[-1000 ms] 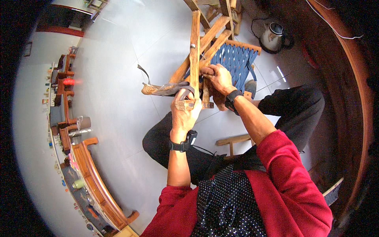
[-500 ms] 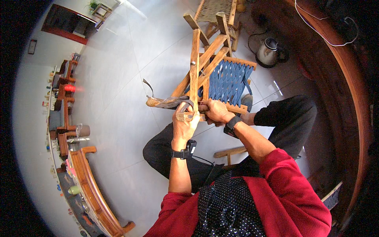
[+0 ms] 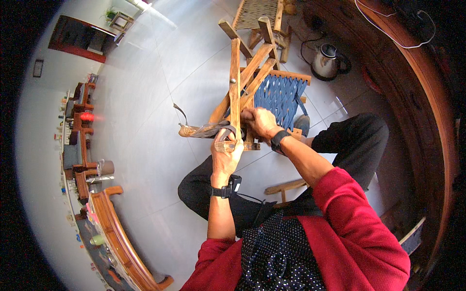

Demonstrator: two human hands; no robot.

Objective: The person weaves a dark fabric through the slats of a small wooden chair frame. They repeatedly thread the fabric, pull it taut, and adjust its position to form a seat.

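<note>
In front of me is a wooden folding stool [image 3: 235, 92] with crossed legs and a bolt at the crossing. Its seat is woven from blue webbing [image 3: 279, 94]. My left hand [image 3: 227, 154] is closed around the lower end of the stool's frame. A dark grey strap [image 3: 209, 129], bunched and twisted, runs through that hand, its loose tip curling up at the left. My right hand [image 3: 262, 122] is closed beside the upright bar, at the near left corner of the woven seat. Its fingertips are blurred, and what they pinch is hidden.
Behind it stands another stool with a pale woven seat [image 3: 257, 15]. A metal electric kettle [image 3: 326, 63] is on the floor at the far right, near a dark wooden cabinet [image 3: 412, 102]. A wooden bench [image 3: 119, 233] lies left. Under my legs is a wooden bar [image 3: 285, 186].
My right hand has moved up and slightly left, from the seat's near rail toward the upright bar. The left hand keeps its hold, and the stool has barely shifted in view.
</note>
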